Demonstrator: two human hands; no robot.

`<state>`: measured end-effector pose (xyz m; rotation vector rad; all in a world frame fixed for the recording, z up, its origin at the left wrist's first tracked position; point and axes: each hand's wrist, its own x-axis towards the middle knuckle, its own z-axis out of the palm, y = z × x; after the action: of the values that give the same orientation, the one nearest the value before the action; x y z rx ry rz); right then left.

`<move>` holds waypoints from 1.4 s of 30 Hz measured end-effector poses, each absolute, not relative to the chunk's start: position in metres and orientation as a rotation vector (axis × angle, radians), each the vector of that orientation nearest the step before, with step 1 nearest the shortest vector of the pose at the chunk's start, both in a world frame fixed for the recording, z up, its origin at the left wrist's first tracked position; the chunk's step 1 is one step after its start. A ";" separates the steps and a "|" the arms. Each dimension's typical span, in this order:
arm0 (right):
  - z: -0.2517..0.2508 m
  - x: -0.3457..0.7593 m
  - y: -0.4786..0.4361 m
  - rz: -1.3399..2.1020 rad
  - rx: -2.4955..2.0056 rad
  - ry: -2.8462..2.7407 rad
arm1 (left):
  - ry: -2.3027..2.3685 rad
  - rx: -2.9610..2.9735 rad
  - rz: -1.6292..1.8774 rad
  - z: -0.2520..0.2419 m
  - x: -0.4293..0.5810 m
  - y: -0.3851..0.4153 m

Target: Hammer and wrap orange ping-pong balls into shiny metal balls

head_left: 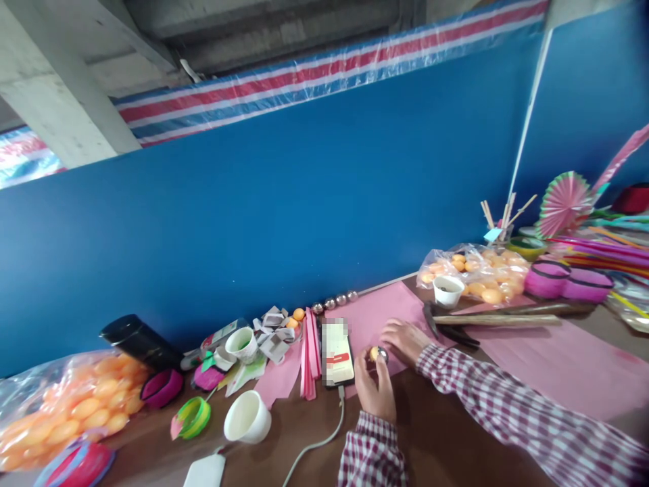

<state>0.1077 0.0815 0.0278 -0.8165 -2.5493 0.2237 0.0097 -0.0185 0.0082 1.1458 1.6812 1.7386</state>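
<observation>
My left hand [375, 391] is curled with thumb and fingers around a small orange ball [374, 353]. A shiny silver part shows against the ball's right side; whether it is a second ball or part of the same one, I cannot tell. Just to the right, my right hand [405, 340] lies low over the pink paper [372, 308], its fingers stretched out and apparently holding nothing. A phone [338, 352] with a lit screen and a plugged-in cable [324, 439] lies left of my hands. Beyond it, several silver balls [341, 299] line the wall's foot.
Hammers [499, 320] lie right of my right hand. Bags of orange balls [491, 277] stand at the back right and the far left. White cups [247, 417], pink paper strips [309, 355], a black bottle [142, 343] and a green tape roll [194, 417] are on the left. A blue partition [263, 210] rises behind.
</observation>
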 end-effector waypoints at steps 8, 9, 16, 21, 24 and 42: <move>0.031 0.134 0.060 0.288 -0.860 -2.316 | 1.725 1.120 1.749 0.007 0.014 -0.017; 0.029 0.135 0.057 0.290 -0.856 -2.309 | 1.718 1.136 1.737 0.007 0.013 -0.017; 0.021 0.137 0.046 0.276 -0.843 -2.245 | 1.689 1.208 1.734 0.006 0.013 -0.016; 0.019 0.140 0.047 0.225 -0.899 -2.168 | 1.710 1.168 1.772 0.003 0.017 -0.014; 0.021 0.143 0.049 0.112 -1.001 -2.156 | 1.688 1.123 1.741 0.005 0.016 -0.014; 0.013 0.154 0.074 -0.219 -1.210 -2.320 | 1.724 1.369 1.614 0.002 0.010 -0.016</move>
<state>0.1543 0.0741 0.0126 -1.2105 -2.3197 -0.2194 0.0099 -0.0158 0.0020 1.3691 1.7244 1.6139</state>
